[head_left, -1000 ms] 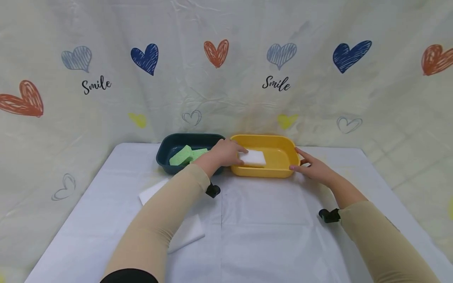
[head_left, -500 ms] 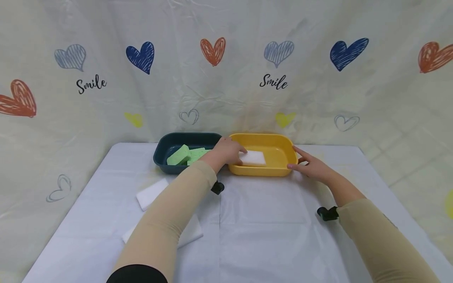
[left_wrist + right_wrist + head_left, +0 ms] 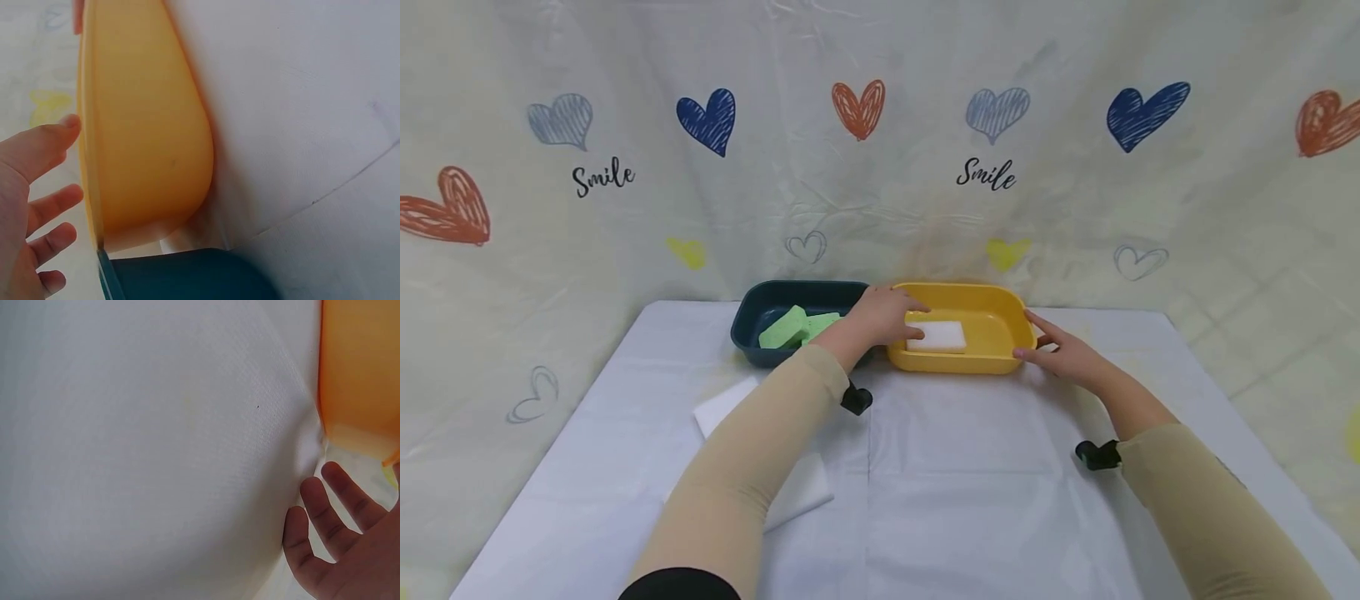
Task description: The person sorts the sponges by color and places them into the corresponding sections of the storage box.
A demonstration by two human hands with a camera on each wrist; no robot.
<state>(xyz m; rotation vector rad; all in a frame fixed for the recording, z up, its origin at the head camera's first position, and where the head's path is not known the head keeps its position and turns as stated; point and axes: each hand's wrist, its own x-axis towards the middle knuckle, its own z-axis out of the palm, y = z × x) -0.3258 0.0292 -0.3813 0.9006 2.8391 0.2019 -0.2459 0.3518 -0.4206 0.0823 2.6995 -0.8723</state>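
Note:
In the head view a yellow tray (image 3: 988, 321) stands at the back of the table, with a white sponge-like block (image 3: 942, 336) lying at its left end. Over that end hovers my left hand (image 3: 880, 317), fingers spread and holding nothing. The left wrist view shows the same hand (image 3: 31, 200) beside the rim of the yellow tray (image 3: 144, 125). My right hand (image 3: 1067, 358) touches the yellow tray's right end with thumb and fingertips. In the right wrist view three fingers of the right hand (image 3: 350, 544) are spread below the tray (image 3: 362, 381).
A dark green tray (image 3: 760, 354) holding light green sponges (image 3: 784, 328) stands directly left of the yellow one, partly behind my left hand. White flat pieces (image 3: 801, 492) lie on the white-covered table (image 3: 962, 500), partly under my left forearm. A curtain with printed hearts hangs behind.
The left hand has let go of the white block and lifted slightly, its thumb and fingers now apart. The block stays in the yellow tray. The right hand has kept its place.

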